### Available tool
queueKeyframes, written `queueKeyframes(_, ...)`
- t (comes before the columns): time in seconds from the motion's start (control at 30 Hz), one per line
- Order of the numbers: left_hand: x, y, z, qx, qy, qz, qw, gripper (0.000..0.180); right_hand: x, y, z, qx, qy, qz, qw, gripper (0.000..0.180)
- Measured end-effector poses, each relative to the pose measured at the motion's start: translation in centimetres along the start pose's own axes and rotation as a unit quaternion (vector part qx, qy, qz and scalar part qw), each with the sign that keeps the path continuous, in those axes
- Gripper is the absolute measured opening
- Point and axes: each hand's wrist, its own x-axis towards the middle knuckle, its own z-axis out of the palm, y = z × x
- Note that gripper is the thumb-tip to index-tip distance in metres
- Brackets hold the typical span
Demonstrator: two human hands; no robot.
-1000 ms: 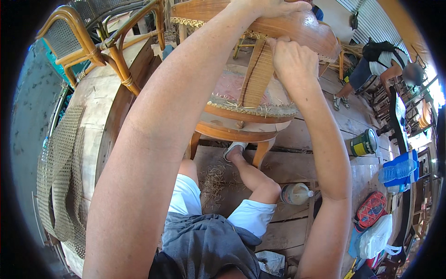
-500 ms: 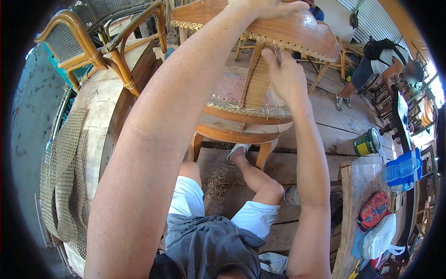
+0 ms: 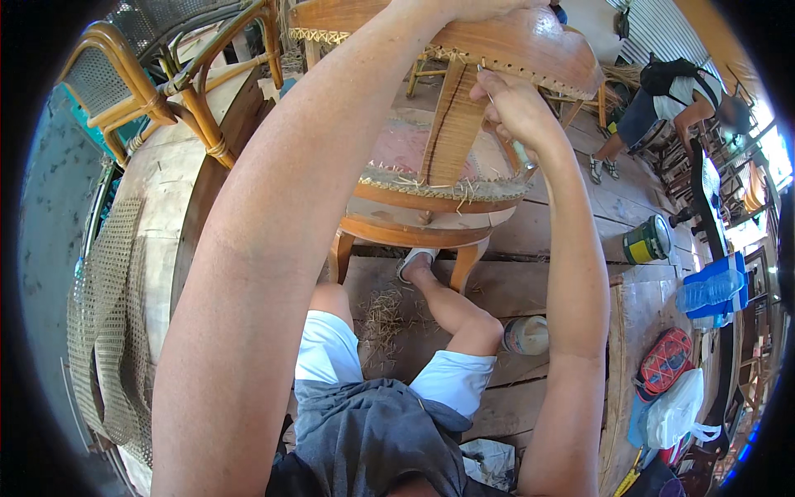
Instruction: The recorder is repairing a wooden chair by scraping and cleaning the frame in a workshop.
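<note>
Tipping over the person's lap, the wooden chair (image 3: 464,99) looks rigid and fairly heavy, best gripped by its solid frame rail. The left hand (image 3: 489,7) reaches the top rail at the picture's edge; whether it grips is cut off. Just below, the right hand (image 3: 517,112) pinches a thin cane strand (image 3: 485,89), likely light, springy and prone to snapping.

Open workshop with a plank floor, in bright daylight.
Left of the wooden drum (image 3: 170,207) hangs woven cane mesh (image 3: 108,331); rattan chairs (image 3: 157,74) stand above it. Far right of the drum sit a paint tin (image 3: 646,240) and a blue crate (image 3: 712,286), with corrugated sheeting (image 3: 662,29) beyond.
</note>
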Motion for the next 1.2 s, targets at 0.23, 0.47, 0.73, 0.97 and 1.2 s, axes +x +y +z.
queueKeyframes(0.23,0.0,0.8,-0.1,0.004,0.006,0.005,1.000,0.071,-0.3,0.5,0.0,0.176,-0.021,0.036,0.984,0.048)
queueKeyframes(0.47,-0.1,1.1,-0.2,0.012,-0.001,-0.005,1.000,0.071,-0.1,1.0,1.3,0.159,0.027,0.035,0.986,0.056)
queueKeyframes(0.73,0.7,0.3,-0.2,0.019,-0.009,-0.019,1.000,0.072,-6.5,-0.2,5.6,-0.269,-0.059,-0.206,0.939,0.066)
queueKeyframes(0.97,1.1,0.4,0.6,-0.007,-0.014,-0.014,1.000,0.073,-1.2,-2.6,1.1,-0.481,0.240,-0.179,0.824,0.059)
queueKeyframes(1.2,1.0,-1.0,0.1,-0.026,0.007,-0.007,1.000,0.073,1.3,-3.7,1.2,-0.508,0.194,-0.181,0.820,0.052)
